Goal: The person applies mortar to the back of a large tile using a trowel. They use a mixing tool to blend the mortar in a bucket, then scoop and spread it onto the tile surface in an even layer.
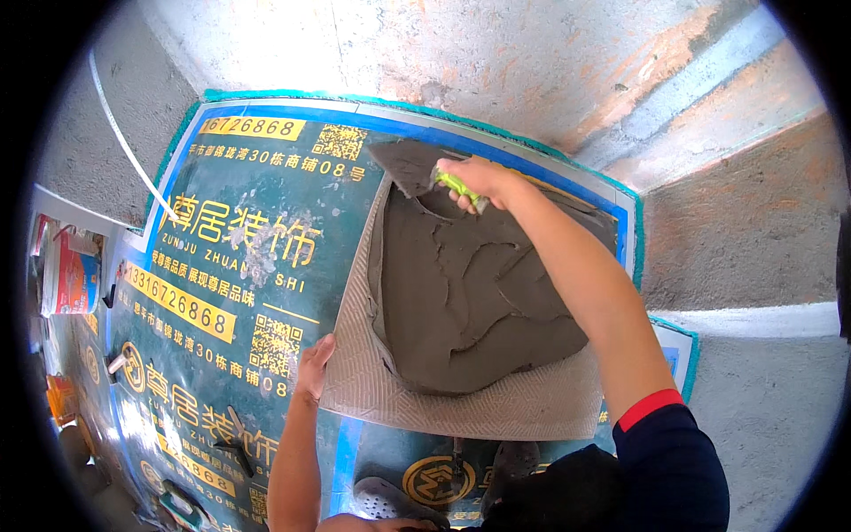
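Note:
My right hand [465, 182] grips the green handle of a trowel [399, 161], whose blade carries grey mortar and sits at the upper left corner of a large tile [479, 417] lying back face up. A thick, uneven layer of grey mortar [470, 301] covers much of the tile's ridged back. My left hand [316, 363] holds the tile's left edge near its lower corner, thumb and fingers against it. My right forearm crosses over the right part of the mortar.
Green printed protective sheeting [239, 293] covers the floor, with my shoes below the tile. Bare cement walls [736, 230] rise behind and to the right. A bucket [71, 270] and several tools [182, 510] lie at the left. A white strip [120, 129] crosses the upper left.

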Available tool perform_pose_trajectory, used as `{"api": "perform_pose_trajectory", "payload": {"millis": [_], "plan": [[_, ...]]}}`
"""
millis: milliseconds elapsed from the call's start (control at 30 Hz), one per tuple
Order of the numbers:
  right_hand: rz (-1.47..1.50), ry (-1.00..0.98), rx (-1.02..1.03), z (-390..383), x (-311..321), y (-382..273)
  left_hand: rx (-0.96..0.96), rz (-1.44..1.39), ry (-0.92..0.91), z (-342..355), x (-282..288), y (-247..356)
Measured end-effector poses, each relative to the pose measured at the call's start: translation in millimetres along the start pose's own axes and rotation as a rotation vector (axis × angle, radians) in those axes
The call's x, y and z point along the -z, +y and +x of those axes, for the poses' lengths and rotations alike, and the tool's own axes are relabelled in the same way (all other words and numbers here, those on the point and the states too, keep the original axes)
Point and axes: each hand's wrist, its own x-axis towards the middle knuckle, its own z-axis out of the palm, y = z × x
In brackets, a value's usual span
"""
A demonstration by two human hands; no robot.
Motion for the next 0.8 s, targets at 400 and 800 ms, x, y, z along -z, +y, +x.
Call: {"api": "perform_pose_trajectory", "payload": {"millis": [400, 800], "plan": [[-0.184, -0.202, -0.065, -71, -52, -19, -0.039, 0.086, 0.040, 10, 2, -12], [-0.268, 0.075, 0.014, -4, -55, -14, -0.063, 0.104, -0.004, 7, -10, -2]]}}
